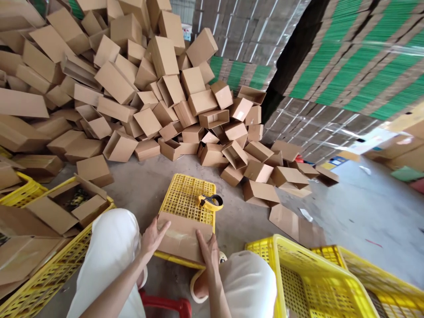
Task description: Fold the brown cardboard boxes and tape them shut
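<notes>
A closed cardboard box (184,236) lies on a yellow perforated plastic crate (183,187) between my knees. My left hand (154,236) grips the box's left end, its thumb on the top face. At the right end my right hand (208,247) holds the box in the same way, with its thumb on top and the other fingers partly hidden down the side. Beyond the box, near the crate's right edge, sits a yellow and black tape dispenser (211,202).
A big heap of cardboard boxes (149,121) spreads across the floor ahead. To my left stands a yellow crate (59,269) holding open boxes; more yellow crates (314,287) are at my right. Wrapped stacks of flat cardboard (357,57) rise behind. Red plastic (165,301) shows below me.
</notes>
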A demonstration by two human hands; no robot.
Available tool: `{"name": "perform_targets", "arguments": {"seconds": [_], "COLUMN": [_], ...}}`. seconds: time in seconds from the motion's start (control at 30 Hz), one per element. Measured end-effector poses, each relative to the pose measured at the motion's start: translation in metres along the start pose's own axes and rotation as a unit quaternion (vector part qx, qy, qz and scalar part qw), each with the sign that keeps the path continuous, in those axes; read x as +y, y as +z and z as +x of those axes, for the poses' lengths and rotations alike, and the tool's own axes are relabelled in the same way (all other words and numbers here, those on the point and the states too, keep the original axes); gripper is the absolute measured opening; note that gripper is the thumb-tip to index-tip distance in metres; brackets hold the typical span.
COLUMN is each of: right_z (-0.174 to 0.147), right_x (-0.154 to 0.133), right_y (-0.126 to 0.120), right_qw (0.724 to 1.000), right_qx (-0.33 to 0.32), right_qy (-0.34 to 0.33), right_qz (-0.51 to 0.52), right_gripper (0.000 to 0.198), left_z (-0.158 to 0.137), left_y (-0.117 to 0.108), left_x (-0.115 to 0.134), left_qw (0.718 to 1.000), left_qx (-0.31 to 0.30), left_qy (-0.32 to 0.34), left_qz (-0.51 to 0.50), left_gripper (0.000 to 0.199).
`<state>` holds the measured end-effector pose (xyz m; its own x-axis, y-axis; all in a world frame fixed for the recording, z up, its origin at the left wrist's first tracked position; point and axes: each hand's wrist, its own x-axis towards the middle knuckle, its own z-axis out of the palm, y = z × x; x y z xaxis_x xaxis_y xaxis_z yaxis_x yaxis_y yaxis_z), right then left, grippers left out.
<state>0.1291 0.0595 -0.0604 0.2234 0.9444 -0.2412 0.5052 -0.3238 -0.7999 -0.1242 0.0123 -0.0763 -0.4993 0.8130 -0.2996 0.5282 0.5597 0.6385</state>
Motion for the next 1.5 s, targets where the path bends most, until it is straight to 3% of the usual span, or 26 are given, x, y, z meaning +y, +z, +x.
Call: {"name": "perform_targets", "arguments": {"seconds": [0.1, 0.27, 0.37, 0.47, 0.63, 0.8, 0.9, 1.03, 1.13, 1.23, 1.33, 1.5], "right_z": [0.009, 0.011, 0.001, -0.017, -0.057, -0.086, -0.09, -0.083, -0.074, -0.064, -0.061, -0.065], "right_x": [-0.001, 0.01, 0.014, 0.015, 0.004, -0.03, -0.042, -0.02, 0.013, 0.035, 0.036, 0.014], "right_y": [-0.005, -0.002, 0.006, 0.018, 0.064, 0.119, 0.121, 0.081, 0.039, 0.008, -0.003, -0.005], "right_qw": [0.998, 0.998, 0.981, 0.946, 0.888, 0.866, 0.859, 0.877, 0.919, 0.975, 0.998, 0.995], "right_qx": [-0.051, -0.006, 0.071, 0.118, 0.08, -0.017, -0.071, -0.046, 0.0, 0.035, 0.02, -0.009], "right_qy": [0.018, -0.013, -0.095, -0.192, -0.332, -0.407, -0.429, -0.39, -0.296, -0.161, -0.052, -0.01], "right_qz": [-0.01, -0.068, -0.151, -0.233, -0.309, -0.288, -0.269, -0.277, -0.261, -0.152, -0.003, 0.096], "right_gripper": [0.086, 0.079, 0.076, 0.07, 0.06, 0.058, 0.058, 0.058, 0.061, 0.085, 0.104, 0.102], "left_z": [0.003, 0.003, 0.001, 0.002, 0.007, 0.012, 0.013, 0.011, 0.009, 0.008, 0.005, -0.003], "left_y": [0.003, 0.005, 0.005, 0.006, 0.009, 0.009, 0.008, 0.009, 0.009, 0.006, 0.004, 0.003], "left_x": [-0.001, -0.003, -0.003, -0.002, -0.005, -0.013, -0.015, -0.015, -0.015, -0.013, -0.011, -0.01], "left_qw": [1.0, 0.998, 0.997, 0.996, 0.996, 0.997, 0.998, 0.998, 0.999, 0.999, 0.999, 0.999], "left_qx": [0.018, 0.03, 0.038, 0.044, 0.037, 0.016, 0.01, 0.013, 0.016, 0.021, 0.027, 0.036], "left_qy": [-0.009, 0.01, 0.0, -0.002, 0.008, 0.023, 0.026, 0.02, 0.017, 0.013, 0.016, 0.028], "left_qz": [-0.013, -0.061, -0.068, -0.072, -0.076, -0.068, -0.062, -0.052, -0.043, -0.03, -0.016, 0.002], "left_gripper": [0.065, 0.056, 0.057, 0.057, 0.056, 0.054, 0.054, 0.057, 0.056, 0.055, 0.053, 0.058]}}
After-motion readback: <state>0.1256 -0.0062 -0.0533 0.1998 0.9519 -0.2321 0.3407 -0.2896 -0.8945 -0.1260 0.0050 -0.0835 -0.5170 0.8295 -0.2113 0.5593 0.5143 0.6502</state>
